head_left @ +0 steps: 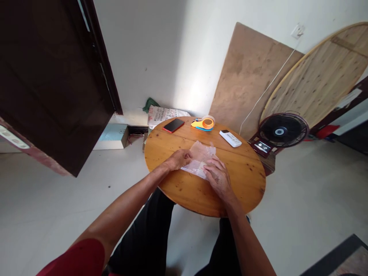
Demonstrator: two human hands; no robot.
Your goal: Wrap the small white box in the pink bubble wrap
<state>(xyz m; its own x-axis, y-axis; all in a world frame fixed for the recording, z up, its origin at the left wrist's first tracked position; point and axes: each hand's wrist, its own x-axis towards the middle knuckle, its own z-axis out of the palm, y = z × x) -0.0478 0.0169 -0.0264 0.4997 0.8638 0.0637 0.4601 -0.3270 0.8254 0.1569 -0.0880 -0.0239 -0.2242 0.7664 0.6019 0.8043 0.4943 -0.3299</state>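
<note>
Round table (244,172): I see plastic sheet (200,152) slanting toward far edge, long axis unclear. Left hand (178,159) pinches its left side; right hand (220,178), fingers bent over it, grip unclear.

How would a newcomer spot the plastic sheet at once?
Find the round wooden table. Near its middle, the plastic sheet lies between the left hand and right hand, both touching it. Wrinkled and see-through, it differs from the phone, the orange-and-blue tape dispenser and the white device beyond.
</note>
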